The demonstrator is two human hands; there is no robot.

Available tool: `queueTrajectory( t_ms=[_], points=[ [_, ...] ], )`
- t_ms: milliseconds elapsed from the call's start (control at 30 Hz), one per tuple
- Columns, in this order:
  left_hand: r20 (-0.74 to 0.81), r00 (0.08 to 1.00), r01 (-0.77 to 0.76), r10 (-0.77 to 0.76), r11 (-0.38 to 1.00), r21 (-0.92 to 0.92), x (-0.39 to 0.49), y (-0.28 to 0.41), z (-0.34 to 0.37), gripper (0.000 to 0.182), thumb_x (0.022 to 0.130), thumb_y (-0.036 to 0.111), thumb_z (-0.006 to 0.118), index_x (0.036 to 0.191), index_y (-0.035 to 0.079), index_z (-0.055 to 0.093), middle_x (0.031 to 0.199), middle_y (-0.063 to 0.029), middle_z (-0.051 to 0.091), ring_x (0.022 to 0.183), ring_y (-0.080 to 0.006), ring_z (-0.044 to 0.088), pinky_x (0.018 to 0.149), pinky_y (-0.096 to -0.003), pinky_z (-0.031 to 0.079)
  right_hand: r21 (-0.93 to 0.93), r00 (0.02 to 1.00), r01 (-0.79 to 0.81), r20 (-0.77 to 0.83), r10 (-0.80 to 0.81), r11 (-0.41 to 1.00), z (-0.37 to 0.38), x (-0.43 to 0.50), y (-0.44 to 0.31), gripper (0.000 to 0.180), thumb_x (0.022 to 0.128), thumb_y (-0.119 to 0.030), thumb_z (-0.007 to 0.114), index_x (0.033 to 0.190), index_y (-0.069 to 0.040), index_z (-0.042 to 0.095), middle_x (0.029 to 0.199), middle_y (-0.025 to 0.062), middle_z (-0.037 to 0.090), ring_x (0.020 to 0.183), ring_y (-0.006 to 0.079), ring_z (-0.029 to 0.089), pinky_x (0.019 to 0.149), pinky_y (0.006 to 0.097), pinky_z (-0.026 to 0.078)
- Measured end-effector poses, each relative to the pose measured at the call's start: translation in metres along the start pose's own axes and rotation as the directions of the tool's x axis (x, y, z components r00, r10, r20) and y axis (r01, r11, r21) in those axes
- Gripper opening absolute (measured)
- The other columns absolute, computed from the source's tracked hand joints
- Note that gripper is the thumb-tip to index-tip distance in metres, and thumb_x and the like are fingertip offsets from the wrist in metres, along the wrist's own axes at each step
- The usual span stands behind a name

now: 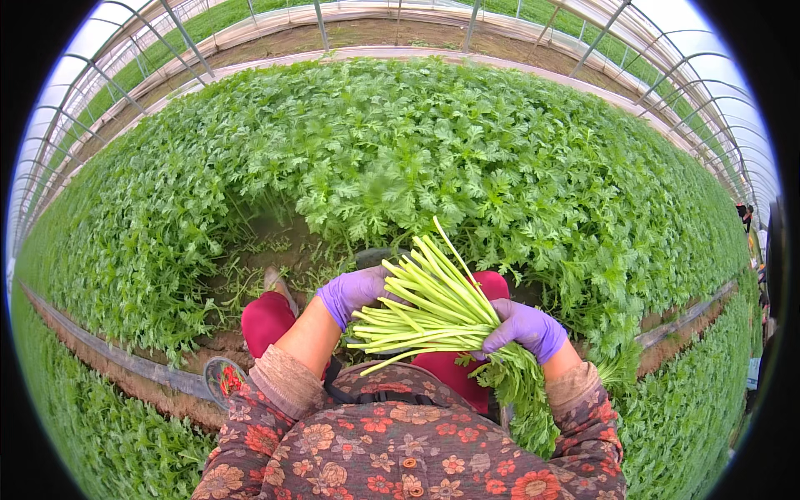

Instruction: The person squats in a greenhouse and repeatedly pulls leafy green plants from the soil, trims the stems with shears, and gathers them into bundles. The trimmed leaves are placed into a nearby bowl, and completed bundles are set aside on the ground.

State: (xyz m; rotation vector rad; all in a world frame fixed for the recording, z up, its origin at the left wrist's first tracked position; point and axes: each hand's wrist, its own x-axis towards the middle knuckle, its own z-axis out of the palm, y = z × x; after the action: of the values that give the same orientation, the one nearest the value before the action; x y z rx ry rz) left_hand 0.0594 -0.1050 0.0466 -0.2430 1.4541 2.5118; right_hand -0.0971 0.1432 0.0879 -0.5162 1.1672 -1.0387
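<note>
My right hand (525, 328), in a purple glove, is closed around a bunch of leafy greens (431, 306) in front of my body. The pale green stems fan out to the left and upward, one reaching higher than the others. Their lobed leaves (522, 394) hang below the fist, beside my right forearm. My left hand (359, 294), also gloved in purple, is at the left side of the stems. Its fingers are hidden behind them, so I cannot see whether they grip anything.
A dense bed of lobed-leaf greens (406, 137) spreads ahead, with bare soil (269, 240) near my left foot. A round container (215, 375) holding small red items stands at lower left. A dark rounded object (378, 256) sits behind the stems. Greenhouse hoops (322, 28) rise beyond.
</note>
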Motion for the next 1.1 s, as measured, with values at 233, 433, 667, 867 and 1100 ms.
queueTrajectory(
  t_ms=[233, 433, 667, 867, 1100],
  points=[
    [0.014, 0.954, -0.271, 0.298, 0.885, -0.378, -0.046, 0.023, -0.047, 0.020, 0.081, 0.007, 0.067, 0.097, 0.000, 0.058, 0.071, -0.0095, 0.060, 0.044, -0.0071, 0.045, 0.038, -0.0181, 0.034, 0.124, 0.988, 0.092, -0.136, -0.074, 0.988, -0.011, -0.017, 0.007, 0.057, 0.064, 0.000, 0.072, 0.119, 0.005, 0.058, 0.098, 0.0140, 0.068, 0.084, 0.0230, 0.067, 0.081, 0.0326, 0.053],
    [-0.443, 0.896, 0.210, -0.032, 0.910, 0.359, -0.031, 0.016, -0.052, 0.040, 0.091, 0.013, 0.058, 0.130, 0.010, 0.053, 0.102, -0.0034, 0.063, 0.065, -0.0118, 0.064, 0.054, -0.0195, 0.043, 0.138, 0.964, 0.166, -0.233, -0.131, 0.976, -0.009, -0.012, 0.007, 0.058, 0.061, -0.002, 0.073, 0.117, 0.005, 0.058, 0.093, 0.0142, 0.067, 0.075, 0.0221, 0.064, 0.073, 0.0305, 0.051],
    [-0.077, 0.997, -0.033, 0.009, 0.946, -0.322, 0.009, -0.016, -0.017, 0.033, 0.084, -0.001, 0.060, 0.116, -0.003, 0.056, 0.106, -0.0126, 0.066, 0.095, -0.0205, 0.067, 0.083, -0.0338, 0.056, 0.104, 0.992, 0.120, -0.061, -0.114, 0.987, -0.004, -0.003, 0.005, 0.058, 0.061, -0.004, 0.074, 0.116, 0.004, 0.059, 0.093, 0.0129, 0.067, 0.075, 0.0217, 0.064, 0.072, 0.0312, 0.051],
    [-0.353, 0.916, -0.253, 0.191, 0.957, -0.141, -0.024, -0.006, -0.062, 0.018, 0.086, 0.003, 0.063, 0.104, -0.001, 0.060, 0.083, -0.0105, 0.066, 0.066, -0.0168, 0.063, 0.059, -0.0268, 0.052, 0.136, 0.955, 0.279, -0.142, -0.260, 0.951, 0.001, -0.012, -0.008, 0.054, 0.062, -0.005, 0.074, 0.114, 0.004, 0.059, 0.092, 0.0116, 0.066, 0.074, 0.0206, 0.062, 0.074, 0.0309, 0.050],
    [0.063, 0.996, 0.026, -0.058, 0.905, 0.426, -0.019, 0.030, -0.015, 0.101, 0.073, 0.042, 0.080, 0.150, 0.013, 0.021, 0.150, -0.0149, 0.030, 0.125, -0.0274, 0.047, 0.090, -0.0364, 0.048, -0.007, 0.829, 0.528, -0.211, -0.518, 0.849, 0.036, 0.028, -0.060, 0.048, 0.074, 0.000, 0.069, 0.121, 0.000, 0.058, 0.107, 0.0067, 0.067, 0.092, 0.0168, 0.064, 0.087, 0.0301, 0.049]
  ],
)
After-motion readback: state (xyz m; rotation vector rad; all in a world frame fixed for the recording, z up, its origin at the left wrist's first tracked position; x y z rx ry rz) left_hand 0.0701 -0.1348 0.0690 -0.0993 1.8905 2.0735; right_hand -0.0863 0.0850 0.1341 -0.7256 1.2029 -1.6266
